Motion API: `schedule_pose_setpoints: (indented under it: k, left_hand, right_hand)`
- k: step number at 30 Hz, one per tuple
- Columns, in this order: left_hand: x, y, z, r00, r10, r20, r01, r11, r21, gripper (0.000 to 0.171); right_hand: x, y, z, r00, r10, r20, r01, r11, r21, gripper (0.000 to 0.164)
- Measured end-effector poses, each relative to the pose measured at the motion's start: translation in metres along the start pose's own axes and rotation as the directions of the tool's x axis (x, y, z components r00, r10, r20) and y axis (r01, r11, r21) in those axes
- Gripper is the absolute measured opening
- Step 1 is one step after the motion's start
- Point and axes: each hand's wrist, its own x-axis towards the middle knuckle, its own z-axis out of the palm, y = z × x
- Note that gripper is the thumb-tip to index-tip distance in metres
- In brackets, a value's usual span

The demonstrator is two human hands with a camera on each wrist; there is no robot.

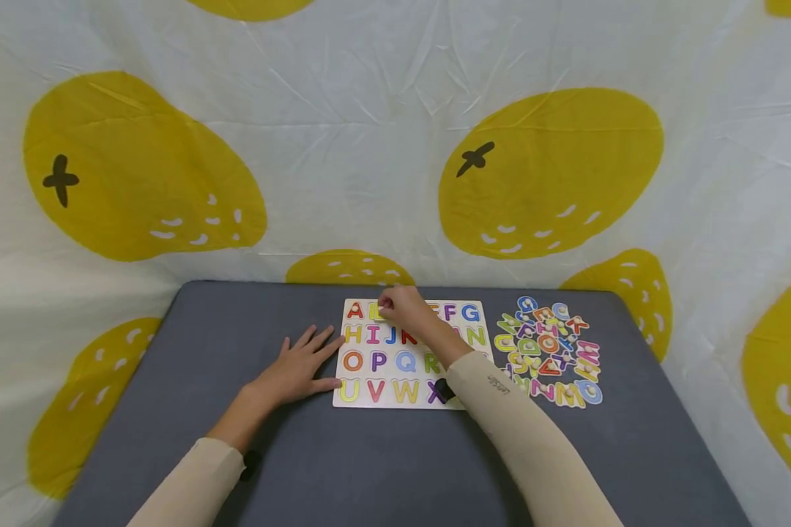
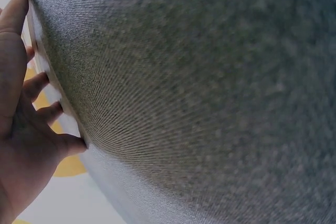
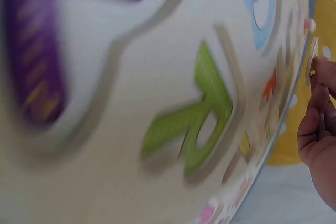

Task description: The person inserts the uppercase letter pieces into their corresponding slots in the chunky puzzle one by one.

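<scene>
A white alphabet puzzle board with coloured letters in rows lies on the dark table. My right hand is over its top row, just right of the red A. Between thumb and fingers it pinches a thin letter piece, seen edge-on in the right wrist view, raised off the board. A yellow-green patch shows under the fingertips; which letter I hold cannot be told. My left hand lies flat with fingers spread, thumb and fingertips touching the board's left edge. The right forearm covers several letters.
A loose heap of colourful knobbed letter pieces lies right of the board. The grey table reaches back to a white curtain printed with yellow fruit shapes. Dark wrist devices sit at both sleeves.
</scene>
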Motion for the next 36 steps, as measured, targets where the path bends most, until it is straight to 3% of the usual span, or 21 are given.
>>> schedule_pose_setpoints:
  k: [9,23,30,36]
  left_hand:
    - [0.001,-0.001,0.001,1.000,-0.003,0.002,0.003,1.000,0.030,0.088]
    - [0.003,0.000,0.001,1.000,-0.014,0.027,0.013,0.999,0.049,0.090]
    - [0.004,0.002,-0.001,0.999,-0.015,0.038,0.014,0.999,0.034,0.090]
    - [0.002,0.003,-0.004,0.999,-0.012,0.036,0.011,1.000,0.028,0.090]
  right_hand:
    - [0.017,-0.007,0.014,0.999,0.014,0.029,-0.011,0.996,-0.092,0.009]
    - [0.011,-0.007,0.015,0.999,0.023,0.028,-0.021,0.997,-0.071,0.020]
    - [-0.005,0.001,-0.005,0.999,0.019,-0.031,-0.017,0.999,0.048,0.022]
    - [-0.026,0.021,-0.033,0.996,0.014,-0.091,-0.005,0.995,0.096,0.023]
